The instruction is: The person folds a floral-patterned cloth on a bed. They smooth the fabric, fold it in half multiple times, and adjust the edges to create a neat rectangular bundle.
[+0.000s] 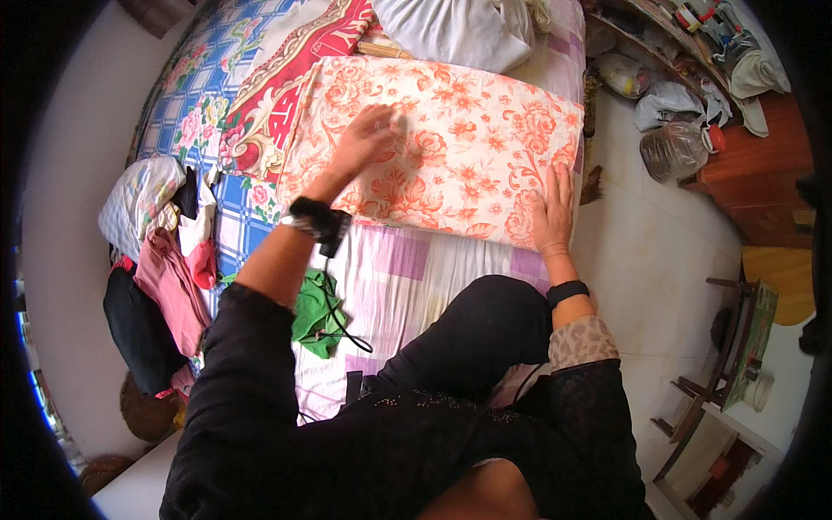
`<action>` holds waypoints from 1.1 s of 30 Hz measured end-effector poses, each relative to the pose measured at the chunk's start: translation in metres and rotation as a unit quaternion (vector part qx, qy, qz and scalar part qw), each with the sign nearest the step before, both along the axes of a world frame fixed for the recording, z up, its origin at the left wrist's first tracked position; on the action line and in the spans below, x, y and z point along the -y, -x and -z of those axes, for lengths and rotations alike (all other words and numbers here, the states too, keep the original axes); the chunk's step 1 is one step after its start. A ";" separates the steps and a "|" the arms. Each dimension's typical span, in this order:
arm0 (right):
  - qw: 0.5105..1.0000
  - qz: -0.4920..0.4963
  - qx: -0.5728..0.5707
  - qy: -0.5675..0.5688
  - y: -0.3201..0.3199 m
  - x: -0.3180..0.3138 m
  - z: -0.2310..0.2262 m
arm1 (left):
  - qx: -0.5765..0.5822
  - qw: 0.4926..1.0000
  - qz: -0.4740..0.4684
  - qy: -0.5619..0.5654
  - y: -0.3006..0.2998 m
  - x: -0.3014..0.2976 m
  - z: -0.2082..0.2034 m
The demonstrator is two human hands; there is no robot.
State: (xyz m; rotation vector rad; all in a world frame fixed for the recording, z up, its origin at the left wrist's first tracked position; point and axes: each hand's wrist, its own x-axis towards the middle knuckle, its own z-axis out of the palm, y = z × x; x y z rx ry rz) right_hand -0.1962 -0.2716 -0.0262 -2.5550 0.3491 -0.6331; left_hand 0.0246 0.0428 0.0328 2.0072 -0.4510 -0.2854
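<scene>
A folded sheet of cream cloth with orange flowers (pixel 468 147), likely a bedsheet, lies flat across the bed in front of me. Over its left part is my left hand (pixel 368 137), slightly blurred, its fingers loosely bent and apart with nothing visible in them. Whether it touches the cloth I cannot tell. My right hand (pixel 555 210) rests flat on the right end of the sheet, fingers stretched out together along the edge.
A red patterned cloth (pixel 277 113) and a white bundle (pixel 459 30) lie beyond the sheet. Clothes (pixel 165 277) are heaped at the left, and a green cloth (pixel 318 316) lies nearer me. On the right are a plastic jug (pixel 678 152) and a wooden cabinet (pixel 763 173).
</scene>
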 end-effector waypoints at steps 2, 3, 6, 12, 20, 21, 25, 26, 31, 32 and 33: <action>1.000 0.001 -0.001 -0.007 0.000 -0.001 -0.001 | 0.114 0.993 -0.003 -0.043 -0.014 -0.041 -0.013; 1.000 -0.001 -0.002 -0.014 0.000 -0.001 -0.001 | 0.376 0.908 -0.021 -0.185 -0.020 -0.063 -0.017; 1.000 0.004 -0.008 -0.009 0.000 -0.001 -0.002 | 0.142 0.953 -0.113 -0.241 -0.017 -0.109 -0.004; 1.000 -0.014 0.002 -0.019 0.001 0.004 0.002 | 0.099 0.987 -0.122 -0.016 -0.018 -0.123 0.042; 1.000 -0.014 0.003 -0.015 -0.001 0.005 0.004 | 0.111 0.987 -0.114 -0.008 -0.036 -0.141 0.066; 1.000 -0.014 0.005 -0.001 -0.001 0.005 0.004 | 0.109 0.987 -0.114 -0.019 -0.036 -0.141 0.064; 1.000 -0.012 0.010 -0.005 0.000 0.005 0.004 | 0.083 0.980 -0.138 -0.113 -0.030 -0.137 0.045; 1.000 -0.009 0.006 -0.014 0.000 0.005 0.004 | 0.005 0.985 -0.133 -0.109 -0.028 -0.139 0.036; 1.000 -0.002 0.015 -0.017 -0.001 0.004 0.007 | 0.206 0.928 -0.214 -0.226 -0.020 -0.135 0.011; 1.000 -0.001 0.018 -0.012 -0.001 0.004 0.007 | 0.202 0.931 -0.221 -0.210 -0.016 -0.132 0.011; 1.000 -0.001 0.019 -0.007 -0.002 0.004 0.007 | 0.199 0.934 -0.232 -0.188 -0.013 -0.129 0.011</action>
